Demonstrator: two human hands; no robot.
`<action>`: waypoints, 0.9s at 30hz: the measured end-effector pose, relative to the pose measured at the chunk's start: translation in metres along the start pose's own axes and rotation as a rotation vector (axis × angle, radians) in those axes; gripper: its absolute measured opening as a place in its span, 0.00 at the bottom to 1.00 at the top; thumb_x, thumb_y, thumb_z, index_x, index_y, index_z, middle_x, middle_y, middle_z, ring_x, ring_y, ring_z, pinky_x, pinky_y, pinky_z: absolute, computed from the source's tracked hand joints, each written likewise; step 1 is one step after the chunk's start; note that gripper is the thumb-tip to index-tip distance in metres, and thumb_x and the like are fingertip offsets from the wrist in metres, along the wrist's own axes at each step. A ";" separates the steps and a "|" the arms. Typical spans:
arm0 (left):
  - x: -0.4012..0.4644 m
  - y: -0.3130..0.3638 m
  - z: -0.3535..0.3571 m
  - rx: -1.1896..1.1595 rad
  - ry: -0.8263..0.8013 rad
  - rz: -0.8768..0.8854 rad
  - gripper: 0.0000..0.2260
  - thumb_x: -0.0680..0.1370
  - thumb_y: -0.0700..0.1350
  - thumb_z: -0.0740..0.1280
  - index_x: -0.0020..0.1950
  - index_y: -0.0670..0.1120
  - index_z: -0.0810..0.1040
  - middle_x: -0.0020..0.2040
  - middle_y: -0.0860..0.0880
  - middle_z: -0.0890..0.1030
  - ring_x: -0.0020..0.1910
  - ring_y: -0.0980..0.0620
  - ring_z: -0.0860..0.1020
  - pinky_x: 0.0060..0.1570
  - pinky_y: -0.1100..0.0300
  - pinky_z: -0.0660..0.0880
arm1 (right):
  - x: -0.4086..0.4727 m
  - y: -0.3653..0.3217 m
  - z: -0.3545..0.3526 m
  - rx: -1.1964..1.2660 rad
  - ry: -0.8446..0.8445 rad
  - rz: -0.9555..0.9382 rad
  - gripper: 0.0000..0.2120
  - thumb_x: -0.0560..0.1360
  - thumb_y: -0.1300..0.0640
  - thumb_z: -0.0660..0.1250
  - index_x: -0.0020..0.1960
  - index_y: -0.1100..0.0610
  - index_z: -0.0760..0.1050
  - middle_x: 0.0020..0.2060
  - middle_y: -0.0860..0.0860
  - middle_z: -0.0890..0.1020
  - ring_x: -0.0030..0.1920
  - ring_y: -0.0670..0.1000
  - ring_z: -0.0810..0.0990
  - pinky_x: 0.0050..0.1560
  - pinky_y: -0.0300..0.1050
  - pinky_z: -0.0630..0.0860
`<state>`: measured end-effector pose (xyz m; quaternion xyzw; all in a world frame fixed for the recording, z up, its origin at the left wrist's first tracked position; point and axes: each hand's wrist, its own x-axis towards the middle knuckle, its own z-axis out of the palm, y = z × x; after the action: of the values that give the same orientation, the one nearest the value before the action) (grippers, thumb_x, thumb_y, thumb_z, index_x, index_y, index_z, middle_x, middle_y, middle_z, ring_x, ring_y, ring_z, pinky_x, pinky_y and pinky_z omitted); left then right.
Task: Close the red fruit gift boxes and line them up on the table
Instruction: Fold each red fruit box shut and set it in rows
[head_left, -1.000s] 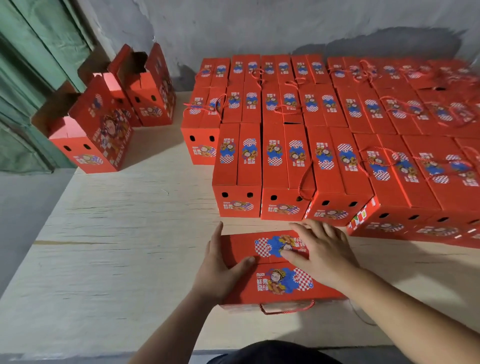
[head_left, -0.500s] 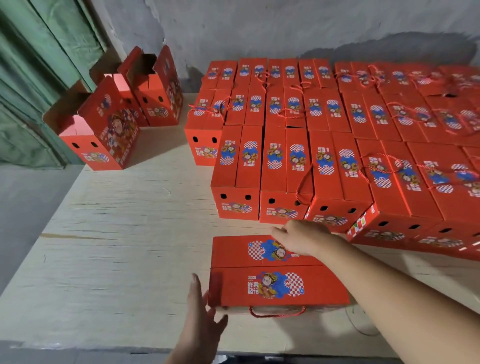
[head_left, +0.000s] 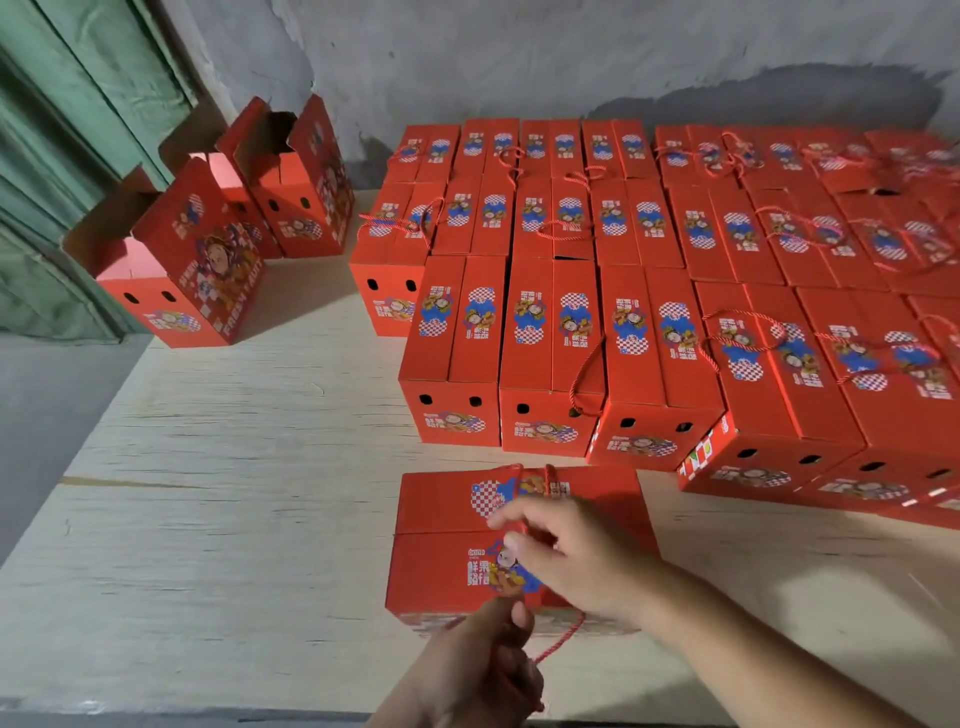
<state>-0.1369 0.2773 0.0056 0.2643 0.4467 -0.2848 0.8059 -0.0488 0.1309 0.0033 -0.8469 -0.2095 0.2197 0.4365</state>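
"FRESH FRUIT" shows on an open box (head_left: 218, 291). Your left hand (head_left: 488, 660) now pinches the closed box's (head_left: 441, 571) red cord (head_left: 558, 642); your right hand (head_left: 566, 556) pinches another cord.

Packing room: rows of gift boxes (head_left: 550, 353)

pale plywood tabletop (head_left: 218, 519), grain running left to right, thin dark seam crossing left part. grey plaster wall (head_left: 519, 57) behind, mottled, with dark damp-looking patch (head_left: 769, 93) upper right. green panelled door or shutter (head_left: 67, 130) at far left, ribbed, partly blurred. grey floor (head_left: 47, 415) showing below it, left of table. grey strip (head_left: 156, 719) along near table edge at bottom, too blurred to tell what it is.
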 end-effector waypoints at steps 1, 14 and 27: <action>-0.003 0.001 0.005 0.001 0.015 0.029 0.04 0.78 0.41 0.71 0.44 0.43 0.81 0.31 0.47 0.76 0.21 0.56 0.67 0.22 0.64 0.67 | -0.012 -0.003 -0.001 0.086 -0.085 0.035 0.13 0.80 0.40 0.63 0.63 0.39 0.77 0.44 0.44 0.84 0.44 0.41 0.81 0.48 0.44 0.78; -0.083 0.075 0.050 0.872 -0.116 1.049 0.12 0.85 0.58 0.61 0.54 0.61 0.85 0.53 0.60 0.86 0.55 0.66 0.81 0.51 0.74 0.75 | 0.011 -0.103 -0.034 0.669 0.099 0.038 0.21 0.78 0.56 0.68 0.67 0.39 0.77 0.33 0.50 0.74 0.36 0.48 0.73 0.38 0.39 0.72; -0.023 0.053 -0.053 0.422 0.450 0.959 0.29 0.77 0.53 0.74 0.73 0.58 0.64 0.70 0.48 0.70 0.67 0.50 0.73 0.60 0.53 0.68 | 0.044 -0.156 -0.022 0.733 0.092 0.079 0.12 0.80 0.59 0.63 0.49 0.54 0.85 0.42 0.59 0.82 0.44 0.52 0.83 0.40 0.35 0.76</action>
<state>-0.1404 0.3559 0.0102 0.6471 0.3705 0.0931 0.6598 -0.0261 0.2241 0.1364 -0.6507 -0.0643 0.2586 0.7110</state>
